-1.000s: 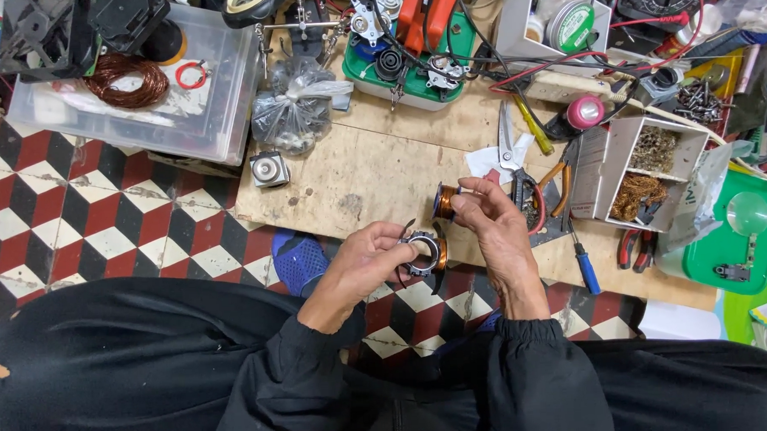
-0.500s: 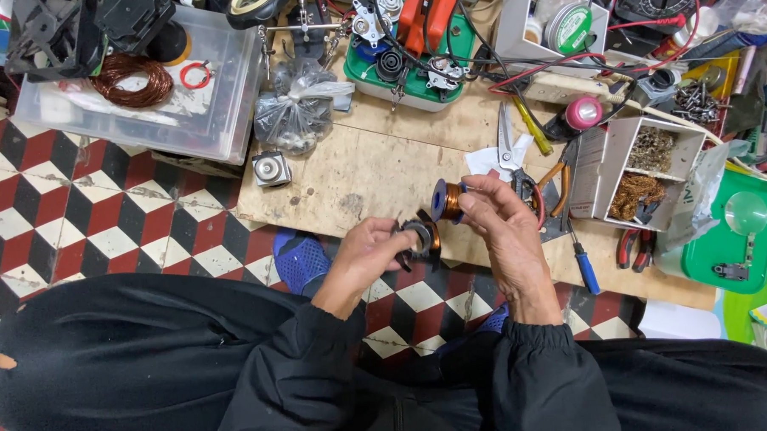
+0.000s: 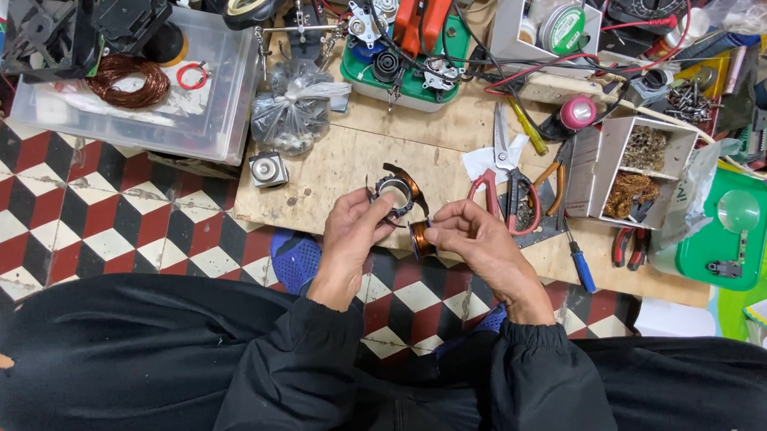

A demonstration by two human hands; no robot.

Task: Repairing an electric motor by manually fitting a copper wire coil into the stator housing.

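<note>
The person sits on a red, white and black tiled floor (image 3: 78,218) at the near edge of a low plywood surface (image 3: 331,171). The left hand (image 3: 356,227) is closed around a round metal motor stator (image 3: 395,195), held just above the surface's near edge. The right hand (image 3: 469,231) pinches a small coil of copper wire (image 3: 420,237) just beside and below the stator, the two hands nearly touching.

The only bare stretch of the surface lies ahead of the left hand, toward its left corner, where a small square metal part (image 3: 268,169) sits alone. Past it a knotted clear plastic bag (image 3: 293,108) rests near the far edge. Right of the hands the room is tight: red-handled scissors (image 3: 494,165) and pliers (image 3: 536,193) lie close by, then an open white cardboard box (image 3: 632,164) with compartments of wire scraps.

Off the left edge stands a clear plastic bin (image 3: 141,96) with a copper wire hank on its lid. A green tray (image 3: 395,71) of small parts sits at the far edge, and a green lidded box (image 3: 728,229) at the right corner.
</note>
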